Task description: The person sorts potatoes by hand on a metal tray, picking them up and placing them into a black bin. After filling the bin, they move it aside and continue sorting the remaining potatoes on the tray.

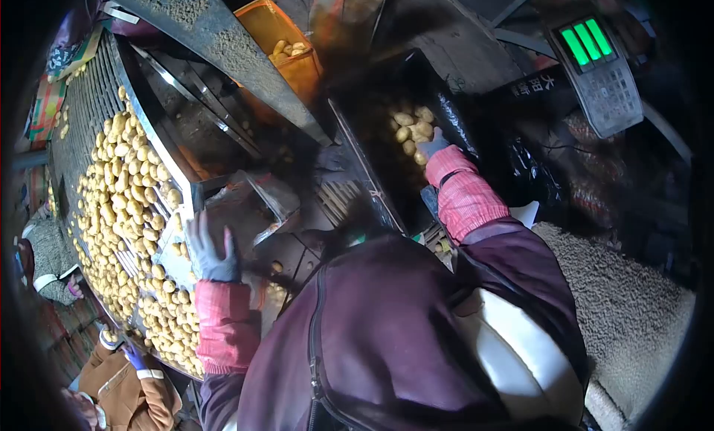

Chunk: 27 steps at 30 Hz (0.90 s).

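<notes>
Gloved in grey, my left hand (214,254) has its fingers spread at the edge of the sorting table, beside a pale plate (175,254) and many potatoes (123,200). My right hand (433,143) reaches into a dark, black-lined crate (372,179) and touches the potatoes (405,126) there. Its fingers are partly hidden among them, so I cannot make out its grip. Both forearms wear pink sleeve covers.
A scale display (595,74) with green digits stands at upper right. An orange crate (305,70) holding potatoes is behind a dusty metal beam (245,55). Two co-workers (123,379) (48,252) are along the table's far left side.
</notes>
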Each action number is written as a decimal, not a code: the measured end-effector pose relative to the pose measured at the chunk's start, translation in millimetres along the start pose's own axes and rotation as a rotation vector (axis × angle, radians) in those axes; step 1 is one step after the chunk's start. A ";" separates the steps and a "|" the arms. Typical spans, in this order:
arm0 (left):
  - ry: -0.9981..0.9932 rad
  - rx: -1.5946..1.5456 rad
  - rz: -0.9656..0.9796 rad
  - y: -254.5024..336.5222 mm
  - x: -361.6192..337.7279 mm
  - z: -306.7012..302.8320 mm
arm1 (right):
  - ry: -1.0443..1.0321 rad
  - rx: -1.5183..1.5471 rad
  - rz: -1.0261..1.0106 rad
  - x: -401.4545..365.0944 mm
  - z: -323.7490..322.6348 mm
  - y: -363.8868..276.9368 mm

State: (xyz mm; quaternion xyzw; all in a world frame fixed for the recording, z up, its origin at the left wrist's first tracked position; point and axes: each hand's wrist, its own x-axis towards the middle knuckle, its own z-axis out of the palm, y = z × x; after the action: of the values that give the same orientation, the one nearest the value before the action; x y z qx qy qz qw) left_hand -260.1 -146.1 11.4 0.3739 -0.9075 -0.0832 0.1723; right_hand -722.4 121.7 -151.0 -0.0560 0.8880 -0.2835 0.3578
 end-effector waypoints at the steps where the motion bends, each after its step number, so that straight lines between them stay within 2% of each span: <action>1: 0.032 0.202 -0.021 -21.3 -10.6 -2.2 | -0.011 -0.022 -0.064 19.4 9.4 10.2; 4: 0.002 0.445 -0.117 -65.0 -29.8 0.7 | -0.060 -0.052 -0.379 99.3 45.3 58.1; 5: -0.015 0.396 -0.129 -77.3 -35.6 6.8 | -0.087 -0.038 -0.541 130.0 58.5 80.2; 6: -0.031 0.346 -0.139 -82.6 -35.2 10.9 | -0.134 -0.005 -0.793 134.4 60.5 75.4; 8: -0.083 0.327 -0.186 -91.3 -39.4 16.4 | -0.097 -0.095 -0.555 145.7 60.3 66.2; 12: -0.028 0.332 -0.147 -94.0 -42.7 20.1 | -0.063 -0.300 -0.313 112.2 50.1 -1.1; 19: 0.006 0.314 -0.103 -99.4 -45.0 20.4 | -0.062 -0.760 -0.246 61.7 103.4 -67.3; 22: 0.017 0.305 -0.108 -102.2 -44.6 24.1 | -0.222 -0.960 -0.313 31.0 106.5 -53.7; 27: 0.012 0.312 -0.113 -107.2 -47.0 25.2 | -0.712 -1.119 -0.473 -19.6 65.4 -19.8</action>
State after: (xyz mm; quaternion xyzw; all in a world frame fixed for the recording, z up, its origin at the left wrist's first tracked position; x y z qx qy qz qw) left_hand -168.8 -188.1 -53.8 0.4470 -0.8859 0.0515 0.1126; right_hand -666.4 80.8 -166.6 -0.5127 0.6934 0.1814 0.4727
